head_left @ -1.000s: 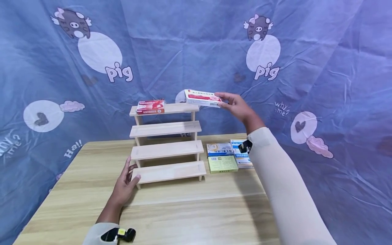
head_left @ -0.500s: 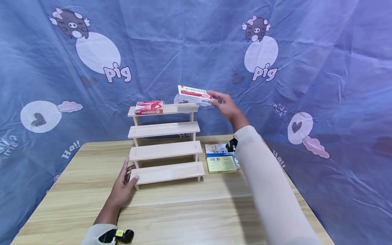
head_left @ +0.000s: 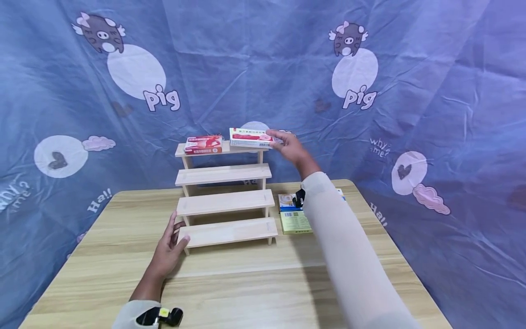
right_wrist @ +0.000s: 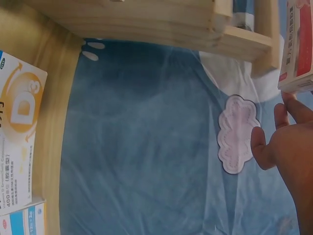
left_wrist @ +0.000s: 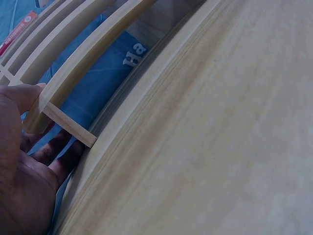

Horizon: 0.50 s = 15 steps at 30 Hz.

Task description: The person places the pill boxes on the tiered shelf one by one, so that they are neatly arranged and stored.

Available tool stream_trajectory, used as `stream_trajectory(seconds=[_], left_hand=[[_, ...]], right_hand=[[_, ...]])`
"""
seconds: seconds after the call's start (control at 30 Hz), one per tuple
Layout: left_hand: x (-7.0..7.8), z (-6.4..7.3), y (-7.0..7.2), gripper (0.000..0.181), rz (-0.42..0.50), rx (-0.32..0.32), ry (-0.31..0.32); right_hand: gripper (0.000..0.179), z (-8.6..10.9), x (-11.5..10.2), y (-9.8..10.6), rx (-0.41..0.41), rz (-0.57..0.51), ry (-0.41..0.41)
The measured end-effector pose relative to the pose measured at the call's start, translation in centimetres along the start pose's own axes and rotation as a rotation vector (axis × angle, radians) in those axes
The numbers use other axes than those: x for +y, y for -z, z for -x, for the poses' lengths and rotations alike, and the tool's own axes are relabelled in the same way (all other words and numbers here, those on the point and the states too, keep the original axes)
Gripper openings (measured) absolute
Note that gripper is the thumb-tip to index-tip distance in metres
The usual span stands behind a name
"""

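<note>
A four-tier wooden step rack [head_left: 226,203] stands on the table. My left hand [head_left: 166,253] holds the left end of its lowest step. In the left wrist view the thumb lies on the step [left_wrist: 93,54] and the fingers reach behind the leg. My right hand [head_left: 292,150] pinches the right end of a white and red medicine box [head_left: 248,138], low over the right half of the top step. The right wrist view shows only part of this medicine box [right_wrist: 297,46] above the fingers. To its left, a red medicine box [head_left: 203,144] lies on the same step.
Right of the rack, a yellow-green box [head_left: 295,223] lies in front of a blue and white box [head_left: 286,201] on the wooden table [head_left: 230,292]. My right sleeve hides part of the boxes there. A patterned blue cloth [head_left: 263,77] hangs behind.
My right hand has moved left and slightly down, bringing the white and red medicine box from beyond the rack's right end to over the top step. The left hand keeps its place.
</note>
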<state>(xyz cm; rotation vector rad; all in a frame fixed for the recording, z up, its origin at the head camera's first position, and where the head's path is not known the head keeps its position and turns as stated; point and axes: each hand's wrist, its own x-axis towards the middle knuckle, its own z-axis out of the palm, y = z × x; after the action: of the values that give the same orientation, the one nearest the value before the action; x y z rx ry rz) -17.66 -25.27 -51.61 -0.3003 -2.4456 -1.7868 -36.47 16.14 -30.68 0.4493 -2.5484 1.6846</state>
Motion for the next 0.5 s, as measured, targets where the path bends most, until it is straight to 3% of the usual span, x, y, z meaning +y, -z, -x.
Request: stream_trajectory(seconds=[0.3, 0.5], left_hand=[[-0.2, -0.2, -0.1, 0.092, 0.008, 0.002, 0.001], [0.1, 0.0, -0.2, 0.092, 0.022, -0.001, 0.001]], right_hand=[[0.044, -0.8, 0.3, -1.0, -0.013, 0.081, 0.024], [0.044, -1.1, 0.2, -1.4, -0.069, 0.134, 0.033]])
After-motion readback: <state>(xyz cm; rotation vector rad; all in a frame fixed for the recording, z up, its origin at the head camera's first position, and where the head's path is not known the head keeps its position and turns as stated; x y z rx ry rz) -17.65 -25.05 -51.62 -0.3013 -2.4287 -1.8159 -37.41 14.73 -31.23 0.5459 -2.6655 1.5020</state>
